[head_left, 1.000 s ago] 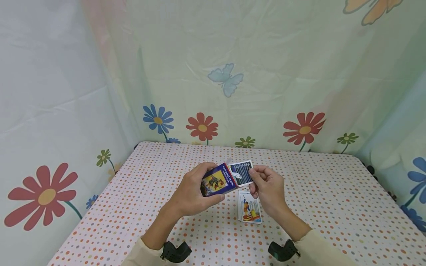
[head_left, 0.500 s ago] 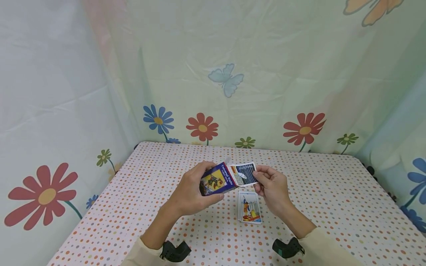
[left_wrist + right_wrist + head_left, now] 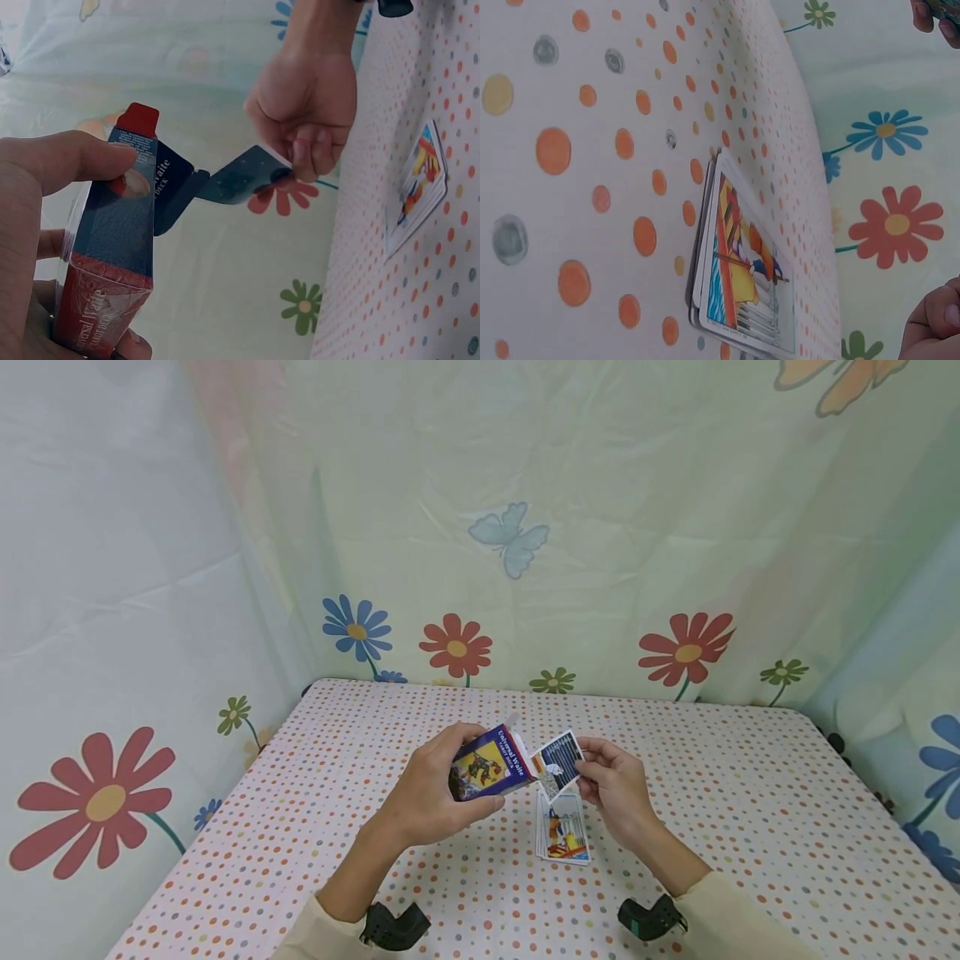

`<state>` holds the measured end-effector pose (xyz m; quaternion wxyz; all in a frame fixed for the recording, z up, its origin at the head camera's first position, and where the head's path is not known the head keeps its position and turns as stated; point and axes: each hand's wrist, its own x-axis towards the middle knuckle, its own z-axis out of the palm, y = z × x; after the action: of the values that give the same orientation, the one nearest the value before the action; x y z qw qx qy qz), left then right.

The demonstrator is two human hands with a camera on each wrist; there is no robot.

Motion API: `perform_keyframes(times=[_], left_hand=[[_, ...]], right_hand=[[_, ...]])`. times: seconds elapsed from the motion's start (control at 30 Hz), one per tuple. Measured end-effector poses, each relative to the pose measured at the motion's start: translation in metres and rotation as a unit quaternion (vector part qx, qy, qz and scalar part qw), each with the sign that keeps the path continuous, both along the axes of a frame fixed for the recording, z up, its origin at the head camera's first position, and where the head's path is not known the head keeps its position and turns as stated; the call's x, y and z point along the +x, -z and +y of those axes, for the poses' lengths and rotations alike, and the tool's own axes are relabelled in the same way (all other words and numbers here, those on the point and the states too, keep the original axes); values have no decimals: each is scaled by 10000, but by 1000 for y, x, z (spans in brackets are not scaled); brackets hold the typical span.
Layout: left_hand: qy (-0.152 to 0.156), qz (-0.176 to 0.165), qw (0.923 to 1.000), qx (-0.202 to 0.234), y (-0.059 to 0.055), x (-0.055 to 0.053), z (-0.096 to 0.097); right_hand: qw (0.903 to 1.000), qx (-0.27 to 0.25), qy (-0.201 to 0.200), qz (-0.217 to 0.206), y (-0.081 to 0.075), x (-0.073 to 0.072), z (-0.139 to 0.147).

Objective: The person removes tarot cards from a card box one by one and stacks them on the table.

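Observation:
My left hand (image 3: 431, 797) grips a blue-and-red tarot card box (image 3: 487, 767) above the table, its end flap folded out toward the right. A tarot card (image 3: 558, 764) with a dark picture is pinched at its right edge between the thumb and fingers of my right hand (image 3: 615, 785). That card is tilted, just off the box's open end; in the left wrist view the card (image 3: 244, 176) overlaps or touches the flap, I cannot tell which. Below, a small stack of tarot cards (image 3: 564, 831) lies face up on the table. Any cards inside the box are hidden.
The table (image 3: 750, 827) wears a white cloth with coloured dots. A curtain (image 3: 600, 543) printed with flowers and butterflies hangs behind it and at both sides. Black wrist cameras (image 3: 395, 927) sit on both forearms.
My right hand has drawn the card rightward out of the box, then turned it so it tilts downward over the stack. The left hand and box have barely moved.

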<state>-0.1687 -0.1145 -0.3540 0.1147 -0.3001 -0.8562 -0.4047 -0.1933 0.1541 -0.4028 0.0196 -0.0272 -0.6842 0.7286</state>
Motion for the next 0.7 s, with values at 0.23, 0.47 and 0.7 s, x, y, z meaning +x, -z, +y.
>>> perform_keyframes(times=[0.23,0.47,0.7], left_hand=[[24,21,10000,43,1,0,-1],[19,29,10000,74,-1,0,-1],[-44,-106,9999,76,-2,0,-2]], right_hand=[[9996,265,33,-29,11,-6,8],[9938,1090,-216,-46,16,-14,20],[9801,1947,-386,-13,24,-16,25]])
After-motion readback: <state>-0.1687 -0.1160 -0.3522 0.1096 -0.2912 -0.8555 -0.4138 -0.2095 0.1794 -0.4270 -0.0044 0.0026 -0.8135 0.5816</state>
